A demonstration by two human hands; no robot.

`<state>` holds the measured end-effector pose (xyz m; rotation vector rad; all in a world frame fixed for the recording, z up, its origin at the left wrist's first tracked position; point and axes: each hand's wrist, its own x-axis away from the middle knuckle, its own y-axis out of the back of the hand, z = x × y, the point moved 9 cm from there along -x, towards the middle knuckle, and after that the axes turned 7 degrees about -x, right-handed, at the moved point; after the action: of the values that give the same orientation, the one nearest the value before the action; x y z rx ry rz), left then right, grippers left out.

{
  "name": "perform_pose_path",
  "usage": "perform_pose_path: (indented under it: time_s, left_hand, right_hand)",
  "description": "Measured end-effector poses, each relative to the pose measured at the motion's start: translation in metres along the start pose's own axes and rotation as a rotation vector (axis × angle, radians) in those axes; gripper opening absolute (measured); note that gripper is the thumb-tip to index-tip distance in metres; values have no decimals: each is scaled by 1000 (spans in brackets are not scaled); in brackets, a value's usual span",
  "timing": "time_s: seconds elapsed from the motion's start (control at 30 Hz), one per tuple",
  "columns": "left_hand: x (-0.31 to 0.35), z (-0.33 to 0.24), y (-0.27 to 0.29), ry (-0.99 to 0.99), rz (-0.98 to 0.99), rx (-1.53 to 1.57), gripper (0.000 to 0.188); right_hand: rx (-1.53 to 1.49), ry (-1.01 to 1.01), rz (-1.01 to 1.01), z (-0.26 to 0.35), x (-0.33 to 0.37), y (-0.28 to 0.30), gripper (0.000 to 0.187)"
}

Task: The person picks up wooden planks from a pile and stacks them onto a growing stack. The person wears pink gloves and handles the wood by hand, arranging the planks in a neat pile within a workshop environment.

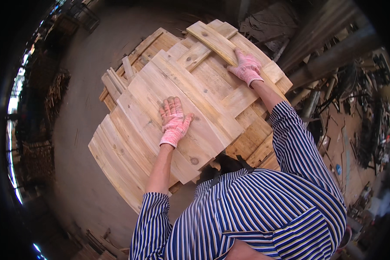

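My left hand [174, 119], in a pink knitted glove, lies flat on a row of pale wooden boards [145, 102] set side by side, its fingers stretched out. Farther off to the right, my right hand [248, 68], gloved alike, grips a long narrow wooden board [213, 42] that lies slantwise over other boards. The thumb is along the near side of that board; the far fingertips are partly hidden. Between the hands, several loose planks [210, 76] overlap at different angles.
More boards [116, 82] and a wooden frame are stacked at the far left of the pile. Large pipe-like beams [329, 56] stand close on the right, beside cluttered metal parts. Grey floor [76, 130] stretches along the left, with bundled scraps [56, 89] beyond.
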<state>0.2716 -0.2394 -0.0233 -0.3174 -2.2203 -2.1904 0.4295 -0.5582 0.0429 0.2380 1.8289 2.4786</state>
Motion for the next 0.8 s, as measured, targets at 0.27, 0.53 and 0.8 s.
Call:
perform_pose_path:
  time_s: [0.27, 0.53, 0.8]
  left_hand:
    - [21, 25, 6, 22, -34, 119, 95]
    - [94, -21, 42, 89, -148, 220, 83]
    - [367, 167, 20, 858, -611, 247, 78]
  right_hand:
    - [-191, 420, 246, 188, 79, -12, 90]
    - [13, 1307, 378, 432, 197, -94, 78]
    - [128, 1366, 439, 538, 216, -160, 80]
